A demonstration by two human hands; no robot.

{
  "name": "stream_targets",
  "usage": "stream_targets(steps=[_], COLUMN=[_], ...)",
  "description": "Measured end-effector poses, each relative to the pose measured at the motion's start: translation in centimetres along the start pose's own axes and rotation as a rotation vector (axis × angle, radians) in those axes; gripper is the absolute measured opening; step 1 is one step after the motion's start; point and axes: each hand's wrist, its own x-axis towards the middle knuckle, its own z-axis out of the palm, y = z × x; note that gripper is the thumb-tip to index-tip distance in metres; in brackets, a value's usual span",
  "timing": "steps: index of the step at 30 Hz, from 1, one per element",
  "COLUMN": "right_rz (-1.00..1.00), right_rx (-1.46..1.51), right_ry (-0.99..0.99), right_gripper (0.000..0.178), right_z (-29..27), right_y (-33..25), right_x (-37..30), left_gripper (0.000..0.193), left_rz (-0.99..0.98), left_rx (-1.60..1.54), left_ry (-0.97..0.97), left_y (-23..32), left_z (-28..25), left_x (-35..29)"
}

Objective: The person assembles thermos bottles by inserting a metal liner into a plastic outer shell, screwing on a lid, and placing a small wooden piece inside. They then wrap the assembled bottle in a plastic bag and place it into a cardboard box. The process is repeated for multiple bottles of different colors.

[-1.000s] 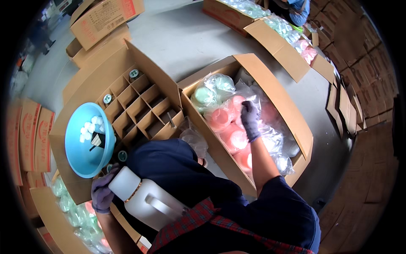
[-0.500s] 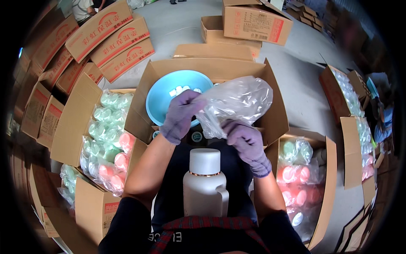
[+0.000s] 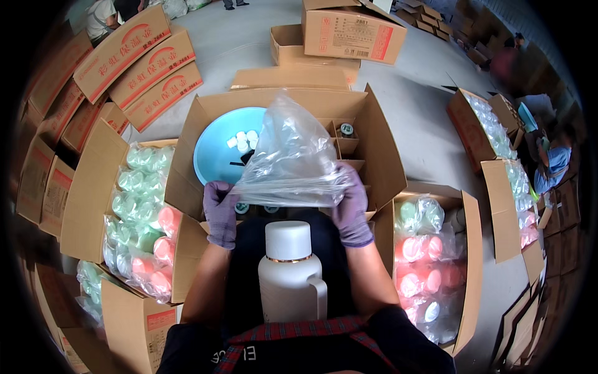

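Both hands: left hand [image 3: 221,215] and right hand [image 3: 352,209] are now level and spread apart; half a second ago left sits higher and the two are closer.
Effect on work: bag edge is stretched across instead of bunched, so I'd call the film controlled at two points. Can't tell if it's parted into an opening.
Left carton: flap folded out; green and pink wrapped pieces [image 3: 134,181] inside, same mix as the earlier frame.
Blue bowl [image 3: 205,146]: sits in the divided carton [image 3: 386,156], small white pieces [image 3: 242,142] in it; bag overlaps its right side.
Grip, left: pinching the near left end of the bag.
Flask [image 3: 289,287]: white, in the lap between the forearms, white lid [image 3: 288,240] on; untouched by either hand. At one second ago, left is at its lid.
Clear bag [image 3: 293,143]: near edge taut, body peaking away over the divided carton; half a second ago it trails off rightward.
Grip, right: pinching the near right end.
Right carton [image 3: 470,262]: green, pink and whitish wrapped pieces; right reaches in there at one second ago, is out of it now.
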Motion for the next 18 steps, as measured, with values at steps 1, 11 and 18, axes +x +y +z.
stream_targets(steps=[1,11,18], right_rz=[-0.055,-0.216,-0.515], right_rx=[-0.430,-1.160,-1.303], right_ry=[-0.086,-0.376,-0.444], right_gripper=[0.025,0.054,0.031], right_z=[-1.0,0.7,-0.6], right_y=[0.9,-3.4,-5.5], right_x=[-1.2,-14.8,-25.1], left_gripper=[0.019,0.025,0.039], left_rz=[-0.211,0.696,0.724], left_rx=[-0.227,0.782,0.881], left_ry=[0.106,-0.436,-0.661], left_y=[-0.5,5.5,6.9], left_z=[-0.8,-6.9,-9.0], left_x=[-1.2,-14.0,-23.5])
